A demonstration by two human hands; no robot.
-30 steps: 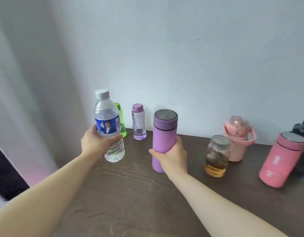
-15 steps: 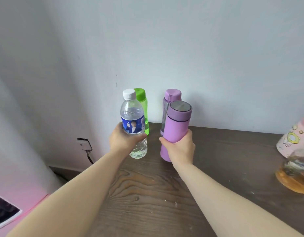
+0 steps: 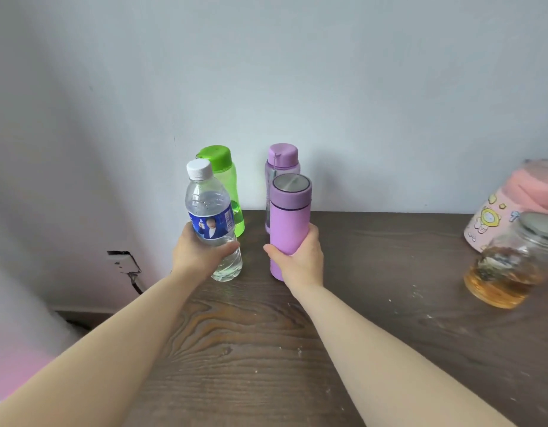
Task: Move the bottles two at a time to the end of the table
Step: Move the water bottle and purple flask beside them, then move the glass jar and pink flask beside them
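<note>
My left hand (image 3: 198,257) grips a clear water bottle (image 3: 209,217) with a white cap and blue label, its base at the table near the left end. My right hand (image 3: 300,257) is wrapped around a purple flask (image 3: 288,220) with a metal lid, upright, its base low on the table. Right behind them, against the wall, stand a green bottle (image 3: 226,180) and a clear bottle with a purple cap (image 3: 280,163). A glass jar with amber liquid (image 3: 510,269) and a pink patterned bottle (image 3: 513,217) sit at the right edge of view.
The dark wooden table (image 3: 374,303) ends at the left, just past the water bottle. A grey wall runs along the back. A wall socket with a cable (image 3: 125,263) sits below the table's left end.
Both hands have carried their bottles left to the table's end and lowered them in front of the green and purple-capped bottles. The view has followed, so the jar and pink bottle slid right.
</note>
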